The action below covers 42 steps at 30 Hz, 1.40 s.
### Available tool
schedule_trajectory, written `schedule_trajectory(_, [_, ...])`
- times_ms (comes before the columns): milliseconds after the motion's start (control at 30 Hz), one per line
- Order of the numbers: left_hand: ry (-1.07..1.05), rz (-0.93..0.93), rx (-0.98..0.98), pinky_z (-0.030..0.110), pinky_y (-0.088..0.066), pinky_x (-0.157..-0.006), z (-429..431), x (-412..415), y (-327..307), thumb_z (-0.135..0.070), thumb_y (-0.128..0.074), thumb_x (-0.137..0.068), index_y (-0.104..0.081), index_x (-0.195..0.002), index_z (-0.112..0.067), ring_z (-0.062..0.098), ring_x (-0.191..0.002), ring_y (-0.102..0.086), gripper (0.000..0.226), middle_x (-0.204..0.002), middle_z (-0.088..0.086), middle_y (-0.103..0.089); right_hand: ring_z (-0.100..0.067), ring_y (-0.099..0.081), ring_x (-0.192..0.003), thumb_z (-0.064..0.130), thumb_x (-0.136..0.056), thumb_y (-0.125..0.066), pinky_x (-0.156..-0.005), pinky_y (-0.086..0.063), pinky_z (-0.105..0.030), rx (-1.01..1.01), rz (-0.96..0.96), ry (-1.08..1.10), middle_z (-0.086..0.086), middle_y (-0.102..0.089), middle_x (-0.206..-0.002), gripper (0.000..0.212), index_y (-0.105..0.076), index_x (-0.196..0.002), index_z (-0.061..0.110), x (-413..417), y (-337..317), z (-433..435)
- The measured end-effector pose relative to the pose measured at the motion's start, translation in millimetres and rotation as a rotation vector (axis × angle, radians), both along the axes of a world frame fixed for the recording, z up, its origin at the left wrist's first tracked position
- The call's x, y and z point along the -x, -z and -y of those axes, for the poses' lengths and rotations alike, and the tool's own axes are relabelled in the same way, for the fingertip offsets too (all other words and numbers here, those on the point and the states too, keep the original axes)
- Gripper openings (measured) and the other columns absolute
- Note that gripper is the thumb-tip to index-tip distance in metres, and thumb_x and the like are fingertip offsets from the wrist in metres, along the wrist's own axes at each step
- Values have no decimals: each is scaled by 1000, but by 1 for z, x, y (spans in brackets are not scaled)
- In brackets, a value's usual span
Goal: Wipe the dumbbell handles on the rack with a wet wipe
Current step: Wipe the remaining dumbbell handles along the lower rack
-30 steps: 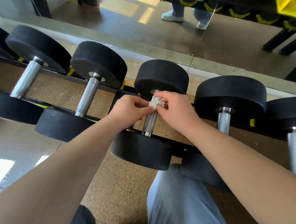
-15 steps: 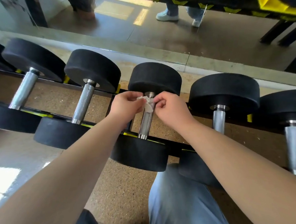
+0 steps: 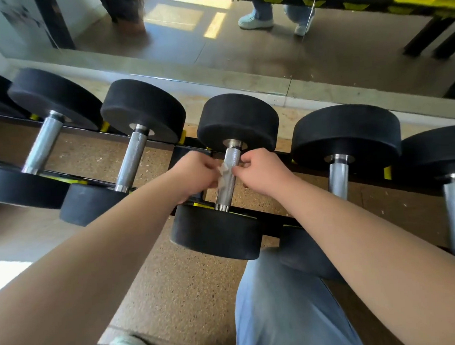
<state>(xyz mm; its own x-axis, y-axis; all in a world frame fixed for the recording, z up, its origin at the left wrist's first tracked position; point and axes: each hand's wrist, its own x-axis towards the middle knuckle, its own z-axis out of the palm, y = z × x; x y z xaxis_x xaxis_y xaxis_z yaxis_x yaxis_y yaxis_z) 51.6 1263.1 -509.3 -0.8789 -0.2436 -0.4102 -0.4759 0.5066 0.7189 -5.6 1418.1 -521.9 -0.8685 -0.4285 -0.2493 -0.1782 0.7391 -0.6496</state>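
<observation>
Since a second ago the wet wipe [image 3: 223,175] is bunching over on the left side of the middle dumbbell's handle [image 3: 227,192] instead of up top. My left hand [image 3: 195,174] is pinching it against the knurling. The right hand [image 3: 263,174] is curling at the handle's right side, and I can't tell if it's got any wipe. Looks like I'm mid-wipe on this one. I'm guessing the next move is dragging down toward the near head [image 3: 216,233], just above the rack rail [image 3: 275,221]. The neighbouring dumbbells are sitting well apart, so there's room.
</observation>
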Motion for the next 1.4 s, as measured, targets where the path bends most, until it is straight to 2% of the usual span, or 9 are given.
schedule_trajectory(133, [-94, -79, -87, 27, -49, -67, -7, 21, 8, -13, -54, -101, -75, -103, -15, 12, -70, -56, 21, -81, 1, -65, -18, -71, -79, 35, -99, -64, -75, -61, -38, 6, 52, 20, -1, -72, -84, 17, -74, -102, 21, -4, -5, 2])
schedule_trajectory(333, [505, 324, 132, 34, -46, -69, 23, -6, 6, -16, -59, -98, -67, -75, -15, 18, -77, -57, 24, -82, 5, -62, -15, -69, -82, 19, -100, -63, -63, -57, -30, 74, 259, 163, 0, -67, -87, 7, -70, -100, 21, -5, -11, 7])
schedule_trajectory(500, [121, 198, -282, 29, -49, -64, 16, 23, 25, 2, -45, -96, -72, -96, -6, 21, -73, -55, 28, -81, 11, -62, -11, -69, -86, 23, -102, -59, -74, -64, -36, 30, 294, 261, 2, -69, -100, 30, -67, -131, 24, -15, -23, 16])
schedule_trajectory(600, [-21, 107, -520, 25, -51, -61, 11, 48, 28, 2, -42, -100, -71, -109, -9, 21, -81, -60, 32, -96, 11, -70, -13, -65, -83, 28, -103, -60, -68, -60, -32, 63, 302, 372, 3, -67, -102, 41, -58, -144, 28, -27, -29, 22])
schedule_trajectory(867, [565, 429, -107, 38, -56, -86, 44, 22, 42, -5, -47, -99, -68, -109, -8, 30, -99, -66, 24, -113, 20, -69, -28, -59, -125, 30, -106, -44, -101, -55, -46, 39, 206, 601, 6, -55, -146, 41, -56, -145, 39, -67, -28, 50])
schedule_trajectory(1033, [188, 444, -589, 25, -50, -65, 31, 25, 37, 1, -40, -102, -63, -98, -11, 17, -72, -60, 26, -84, 8, -63, -31, -46, -138, 11, -105, -40, -101, -55, -51, 57, 297, 707, -2, -40, -160, 52, -48, -151, 33, -72, -35, 53])
schedule_trajectory(1167, [-60, 426, -941, 33, -56, -73, 26, 40, 37, -9, -32, -108, -67, -111, -13, 19, -86, -67, 35, -99, 7, -71, -32, -46, -138, 10, -106, -37, -102, -55, -49, 16, 280, 777, -4, -41, -159, 52, -48, -151, 32, -73, -34, 59])
schedule_trajectory(1267, [202, 460, -751, 36, -55, -77, 34, 40, 42, -9, -31, -105, -66, -113, -15, 18, -76, -65, 36, -93, 8, -69, -32, -44, -141, 13, -108, -36, -105, -52, -49, -21, 276, 746, -4, -38, -161, 51, -43, -155, 30, -72, -35, 64])
schedule_trajectory(1400, [557, 548, -410, 30, -52, -59, 40, 27, 41, -11, -46, -104, -67, -116, -10, 18, -65, -64, 24, -85, 9, -69, -30, -45, -141, 12, -108, -37, -106, -52, -50, -41, 301, 692, -3, -39, -161, 52, -40, -157, 30, -70, -33, 63])
